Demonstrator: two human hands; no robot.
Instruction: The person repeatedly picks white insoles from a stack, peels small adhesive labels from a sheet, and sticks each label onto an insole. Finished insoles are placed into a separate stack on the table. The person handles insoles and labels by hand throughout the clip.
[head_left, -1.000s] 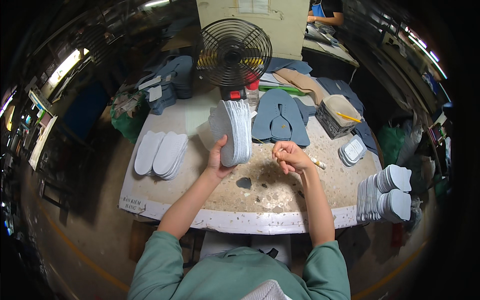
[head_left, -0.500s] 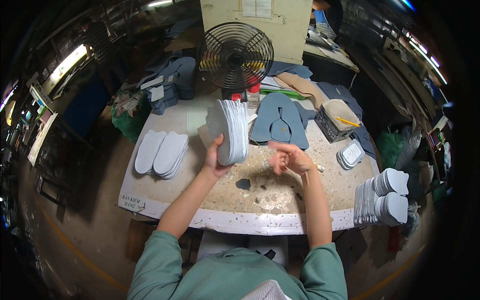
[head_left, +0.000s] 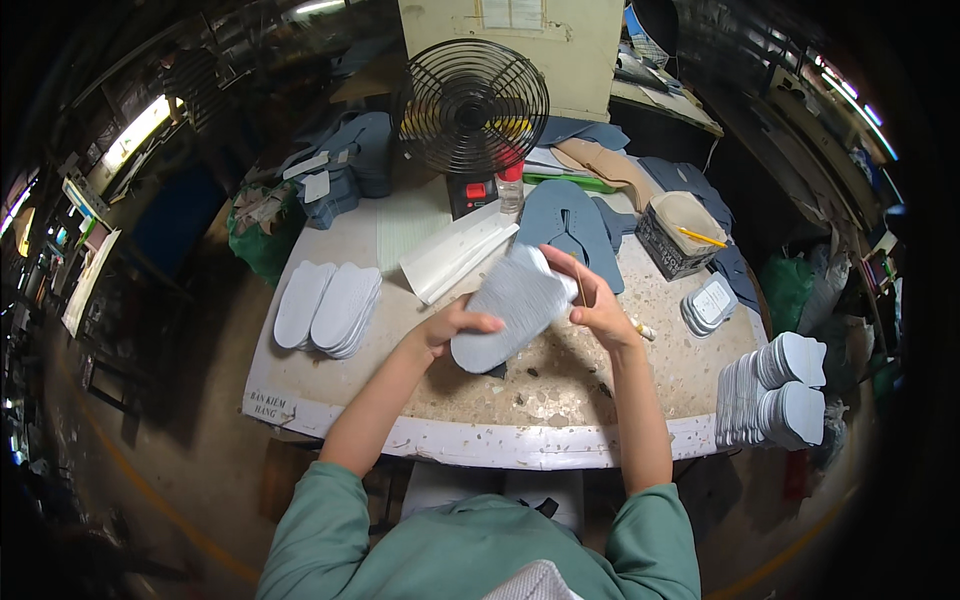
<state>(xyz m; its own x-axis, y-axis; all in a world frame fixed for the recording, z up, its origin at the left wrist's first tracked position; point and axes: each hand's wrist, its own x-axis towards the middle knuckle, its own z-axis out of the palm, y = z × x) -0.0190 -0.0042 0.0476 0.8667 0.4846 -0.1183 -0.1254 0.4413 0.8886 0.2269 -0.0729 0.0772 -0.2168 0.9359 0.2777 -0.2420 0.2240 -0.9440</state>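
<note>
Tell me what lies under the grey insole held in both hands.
Beneath the grey insole, held by the left hand and right hand, is the speckled table and a small dark scrap at its lower edge. Anything else directly beneath is covered.

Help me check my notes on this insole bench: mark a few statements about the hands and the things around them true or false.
1. Both hands hold one grey insole. True: left hand at its lower end, right hand at its upper end.
2. The fan stands at the table's near edge. False: it stands at the far side.
3. White insoles lie left of the hands. True.
4. The basket with the yellow pencil is on the left. False: it is on the right.
</note>
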